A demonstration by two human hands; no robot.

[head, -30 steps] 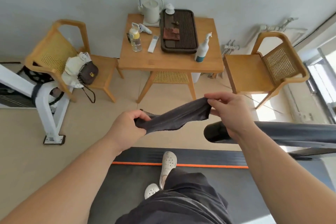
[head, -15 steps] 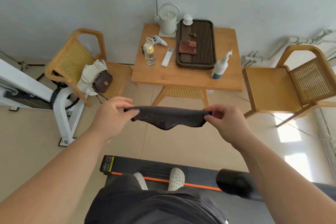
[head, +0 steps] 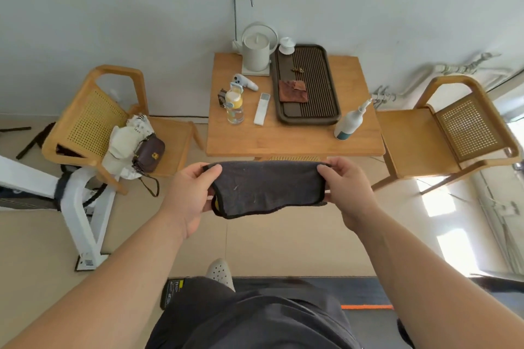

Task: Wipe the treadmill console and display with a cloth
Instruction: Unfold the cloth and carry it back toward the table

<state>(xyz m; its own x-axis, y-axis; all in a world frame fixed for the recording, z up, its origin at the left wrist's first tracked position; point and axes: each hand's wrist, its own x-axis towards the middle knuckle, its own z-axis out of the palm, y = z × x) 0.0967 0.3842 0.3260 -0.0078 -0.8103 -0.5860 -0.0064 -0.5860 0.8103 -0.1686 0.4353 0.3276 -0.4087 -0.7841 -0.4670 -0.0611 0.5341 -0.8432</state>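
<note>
Head view: we see the cloth (head: 266,188) now spread wider than before, its face toward us; the left hand (head: 190,195) and right hand (head: 347,187) each pinch 1 end.

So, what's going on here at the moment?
A person holds a dark grey cloth spread between both hands: the left hand grips its left edge, the right hand its right edge. The cloth hangs in the air in front of a wooden table, touching nothing else. The person stands at the end of the treadmill. Its console and display are out of view, so no wiping is under way.
</note>
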